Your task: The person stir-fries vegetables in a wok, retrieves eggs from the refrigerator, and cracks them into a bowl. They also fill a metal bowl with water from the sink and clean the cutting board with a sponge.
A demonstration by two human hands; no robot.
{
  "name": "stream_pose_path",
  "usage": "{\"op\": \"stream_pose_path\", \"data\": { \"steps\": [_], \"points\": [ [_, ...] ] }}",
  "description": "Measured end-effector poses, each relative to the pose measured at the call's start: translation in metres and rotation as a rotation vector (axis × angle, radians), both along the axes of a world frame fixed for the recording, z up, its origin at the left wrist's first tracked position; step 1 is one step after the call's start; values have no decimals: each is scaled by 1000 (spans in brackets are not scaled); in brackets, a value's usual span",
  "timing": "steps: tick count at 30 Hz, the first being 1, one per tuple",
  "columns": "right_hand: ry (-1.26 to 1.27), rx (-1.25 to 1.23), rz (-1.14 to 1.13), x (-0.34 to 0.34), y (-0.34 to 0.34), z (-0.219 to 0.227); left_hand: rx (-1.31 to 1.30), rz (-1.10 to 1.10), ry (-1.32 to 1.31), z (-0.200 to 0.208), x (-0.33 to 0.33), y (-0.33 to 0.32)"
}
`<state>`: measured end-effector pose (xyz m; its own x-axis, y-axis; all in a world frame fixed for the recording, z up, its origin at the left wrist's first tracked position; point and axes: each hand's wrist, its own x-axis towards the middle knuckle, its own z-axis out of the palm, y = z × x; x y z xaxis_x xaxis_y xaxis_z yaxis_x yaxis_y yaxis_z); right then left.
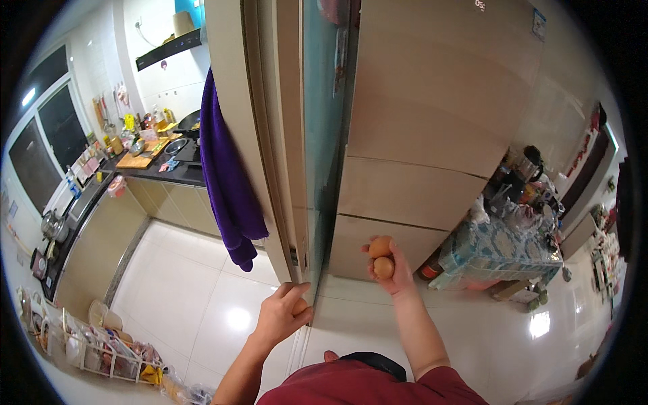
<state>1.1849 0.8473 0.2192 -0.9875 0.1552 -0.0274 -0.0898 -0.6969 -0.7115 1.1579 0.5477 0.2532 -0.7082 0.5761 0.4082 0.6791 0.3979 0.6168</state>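
Two brown eggs [383, 257] rest in my right hand [399, 272], with the fingers and thumb curled round them. It is held out in front of the lower part of a tall beige refrigerator [418, 121]. My left hand [280, 314] is closed round another brown egg [300, 307], of which only a part shows between fingers and thumb. That hand is beside the edge of a sliding door frame [287, 202]; whether the fingertips touch the frame I cannot tell.
A purple towel [226, 175] hangs at the doorway's left. Beyond it, a kitchen counter [182, 177] bears a cutting board [143, 154], a wok and bottles. Lower left stands a white rack [111, 358] full of bags. On the right, a cloth-covered table [499, 246] is crowded with items.
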Motion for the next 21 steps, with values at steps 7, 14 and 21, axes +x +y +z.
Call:
{"op": "stream_pose_path", "data": {
  "steps": [7, 14, 21],
  "points": [
    [24, 30, 19, -44, 32, -6, -8, 117, 1, -4, -3, 8],
    [-64, -32, 5, -83, 53, -17, -21, 207, -107, -2, 2, 9],
    [-69, -78, 253, -65, 44, -88, 67, 290, -261, -22, 12, -16]
  ]
}}
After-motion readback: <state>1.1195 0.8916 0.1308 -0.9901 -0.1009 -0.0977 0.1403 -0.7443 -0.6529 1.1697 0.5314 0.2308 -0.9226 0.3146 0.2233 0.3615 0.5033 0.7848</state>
